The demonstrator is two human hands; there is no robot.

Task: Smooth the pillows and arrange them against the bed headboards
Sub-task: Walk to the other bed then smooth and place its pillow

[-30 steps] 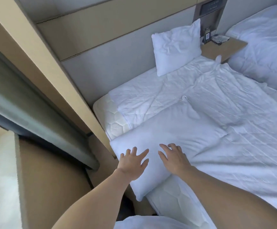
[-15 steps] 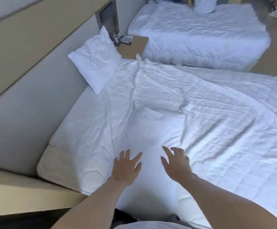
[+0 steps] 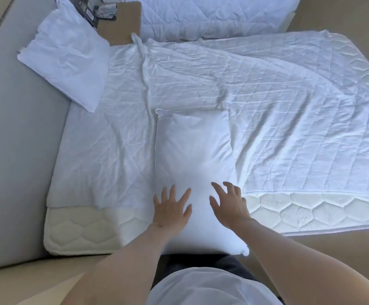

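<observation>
Near pillow point(image 3: 195, 172) lies flat at the bed's point(image 3: 311, 216) near edge, long axis running from that edge toward the far side; near end overhangs the mattress. Left hand point(image 3: 170, 211) flat on it, fingers spread. Right hand point(image 3: 229, 204) fingers loosely curled, contact unclear. Second pillow point(image 3: 66, 60) leans on headboard point(image 3: 14, 150), far-left corner. Nightstand point(image 3: 122, 23) items cut off, unreadable.

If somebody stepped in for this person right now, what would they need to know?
Left hand: open, fingers spread, over the near pillow. No grip on it.
Right hand: open, fingers loosely bent, over the same pillow. No grip.
Near pillow: flat on the bed's near edge, away from the headboard.
Far pillow: already leaning on the headboard, wrinkled.
Left: smooth the near pillow, prop it against the headboard, tidy the far one.
</observation>
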